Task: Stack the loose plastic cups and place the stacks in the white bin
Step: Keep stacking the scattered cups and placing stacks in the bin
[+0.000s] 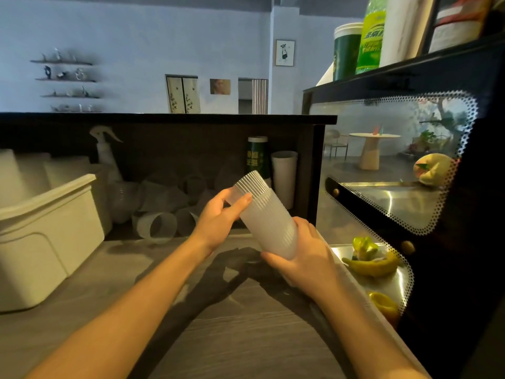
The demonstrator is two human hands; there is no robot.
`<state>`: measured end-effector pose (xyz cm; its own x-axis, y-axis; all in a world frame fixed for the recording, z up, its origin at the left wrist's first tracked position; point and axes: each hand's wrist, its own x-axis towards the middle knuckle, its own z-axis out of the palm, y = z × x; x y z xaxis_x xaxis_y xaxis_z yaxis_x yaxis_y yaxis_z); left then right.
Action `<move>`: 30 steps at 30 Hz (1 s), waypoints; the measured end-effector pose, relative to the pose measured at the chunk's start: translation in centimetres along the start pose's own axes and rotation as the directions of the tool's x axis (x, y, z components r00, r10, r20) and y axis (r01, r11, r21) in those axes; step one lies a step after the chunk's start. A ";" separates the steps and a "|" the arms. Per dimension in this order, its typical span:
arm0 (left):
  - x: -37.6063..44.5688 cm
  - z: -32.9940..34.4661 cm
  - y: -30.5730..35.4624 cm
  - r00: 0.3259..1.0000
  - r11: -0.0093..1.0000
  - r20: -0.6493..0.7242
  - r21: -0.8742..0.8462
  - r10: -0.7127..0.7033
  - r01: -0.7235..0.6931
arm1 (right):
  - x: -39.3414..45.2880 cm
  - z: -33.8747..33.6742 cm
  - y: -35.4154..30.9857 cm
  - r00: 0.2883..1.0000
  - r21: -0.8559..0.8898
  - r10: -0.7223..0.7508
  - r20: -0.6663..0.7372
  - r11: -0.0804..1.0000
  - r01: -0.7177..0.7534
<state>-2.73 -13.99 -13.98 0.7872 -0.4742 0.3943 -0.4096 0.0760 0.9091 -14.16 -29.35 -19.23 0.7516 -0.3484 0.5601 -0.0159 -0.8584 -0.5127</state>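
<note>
**Above the desk, a cup stack is taking shape**

Over the wooden desk (114,272), a person is holding a stack of ribbed plastic cups (263,214) in both hands, tilted so its long axis is running from lower right up toward upper left. The right hand (303,255) is cupping the wide lower end, fingers wrapped beneath it; the left hand (221,217) is gripping the narrower upper end, thumb lying across the ribs. The white bin (49,214) is sitting well to the left, on the left hand's side, so the stack is likely needing to swing leftward to reach it. Behind the hands, loose cups (158,206) are lying heaped in the dark recess under the counter; how many are remaining is hard to tell in the shadow. Stacking is apparently only partway through.
</note>
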 end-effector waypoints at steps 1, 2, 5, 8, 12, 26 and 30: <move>-0.2 0.1 0.0 1.000 1.000 0.020 0.015 0.004 -0.004 | 0.0 0.0 0.0 1.000 0.012 0.006 -0.009 1.000 -0.006; -0.3 0.2 -0.2 0.999 0.999 0.039 0.040 0.005 -0.007 | 0.0 0.0 0.2 1.000 0.023 0.013 -0.011 1.000 -0.013; -0.6 0.3 -0.3 0.995 0.979 0.094 0.202 0.017 -0.035 | 0.0 -0.4 0.9 0.999 0.026 0.035 -0.029 0.999 -0.034; -0.7 0.0 0.2 0.988 0.947 0.152 0.312 0.035 -0.081 | 0.1 -1.0 1.2 0.998 -0.010 0.013 -0.055 1.000 -0.014; -0.5 0.2 0.6 0.991 0.952 0.132 0.303 -0.012 -0.029 | 0.0 -1.0 0.6 0.999 -0.041 -0.044 0.003 0.998 0.044; 4.1 -1.1 -3.9 0.979 0.878 -0.174 0.444 -0.110 0.177 | 0.7 -2.5 1.6 0.965 -0.055 0.199 -0.168 0.976 -0.211; 6.8 -0.8 -5.0 0.965 0.782 -0.239 0.579 -0.105 0.229 | 0.7 -2.2 1.5 0.964 -0.076 0.231 -0.135 0.967 -0.242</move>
<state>5.08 -16.86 -15.77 0.9131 -0.2560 0.3172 -0.4075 -0.5571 0.7235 -15.12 -31.73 -18.18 0.6313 -0.5846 0.5096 -0.2474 -0.7745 -0.5822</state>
